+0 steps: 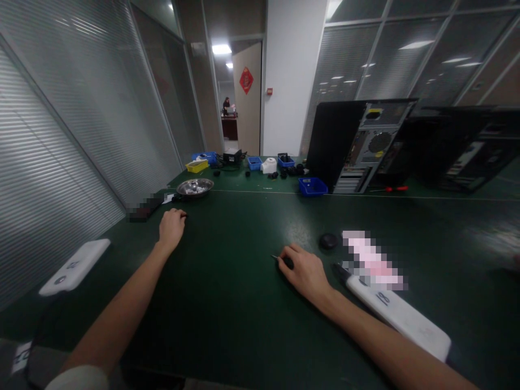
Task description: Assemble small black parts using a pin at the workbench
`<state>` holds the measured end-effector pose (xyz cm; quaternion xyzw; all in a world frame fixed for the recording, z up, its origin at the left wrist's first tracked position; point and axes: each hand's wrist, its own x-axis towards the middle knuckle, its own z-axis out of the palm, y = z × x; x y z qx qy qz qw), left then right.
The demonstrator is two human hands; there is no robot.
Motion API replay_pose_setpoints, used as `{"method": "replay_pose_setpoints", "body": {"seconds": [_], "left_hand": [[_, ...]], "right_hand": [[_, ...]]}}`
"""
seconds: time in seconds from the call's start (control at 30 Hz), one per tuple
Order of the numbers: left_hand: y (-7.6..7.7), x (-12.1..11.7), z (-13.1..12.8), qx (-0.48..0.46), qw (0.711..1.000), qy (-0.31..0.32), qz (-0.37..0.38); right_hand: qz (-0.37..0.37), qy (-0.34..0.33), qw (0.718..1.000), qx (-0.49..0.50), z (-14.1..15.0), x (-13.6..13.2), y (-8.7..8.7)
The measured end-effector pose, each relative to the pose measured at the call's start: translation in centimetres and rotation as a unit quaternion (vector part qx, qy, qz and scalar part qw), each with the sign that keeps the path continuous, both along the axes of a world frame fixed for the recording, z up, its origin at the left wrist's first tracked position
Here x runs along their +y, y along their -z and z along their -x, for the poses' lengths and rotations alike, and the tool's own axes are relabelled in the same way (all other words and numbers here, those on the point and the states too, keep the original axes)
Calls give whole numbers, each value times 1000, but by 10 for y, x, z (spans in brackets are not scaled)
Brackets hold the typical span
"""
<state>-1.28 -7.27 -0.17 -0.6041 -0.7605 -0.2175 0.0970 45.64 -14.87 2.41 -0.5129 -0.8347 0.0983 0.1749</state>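
Note:
My left hand (172, 226) is over the left part of the green table, its fingers closed on a small dark piece (184, 215) that they mostly hide. Just beyond it is a round metal dish (195, 187) with small pale items inside. My right hand (305, 271) rests near the middle of the table, curled round what looks like a small black-handled screwdriver (288, 262); its thin metal tip points left. A round black object (328, 241) lies a little beyond my right hand, not touching it.
Right of my right forearm lies a long white device marked 18 (400, 309); another white device (77, 265) is at the left edge. A blue tray (312, 186) stands before an open computer case (357, 143). A red-handled screwdriver (396, 188) and a yellow tray (197, 166) lie farther back.

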Motion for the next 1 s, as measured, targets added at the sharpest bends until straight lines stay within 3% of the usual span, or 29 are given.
{"method": "replay_pose_setpoints", "body": {"seconds": [0.2, 0.3, 0.37, 0.47, 0.5, 0.57, 0.63, 0.7, 1.0], "left_hand": [[-11, -3, 7, -75, 997, -16, 7], [-18, -5, -10, -107, 994, 20, 16], [-20, -10, -40, -125, 989, 78, 28], [-18, -28, -109, -149, 966, 204, 56], [-17, -36, -134, -160, 950, 261, 69], [-15, -53, -177, -208, 879, 419, 90], [-16, -67, -204, -223, 842, 483, 90], [-18, -75, -213, -220, 837, 493, 84], [-20, -77, -209, -214, 830, 503, 109]], "right_hand": [[5, -1, 1000, 5, 1, 0, -1], [5, -7, 1000, 11, 1, 0, 0], [4, -10, 1000, 14, 1, 0, 0], [4, -16, 1000, 18, 2, 1, 2], [4, -18, 1000, 20, 3, 1, 2], [3, -20, 1000, 22, 3, 1, 3], [2, -24, 999, 25, 3, 0, 2], [3, -34, 999, 27, 3, -1, 1], [5, -81, 996, 31, 4, -3, -2]]}}
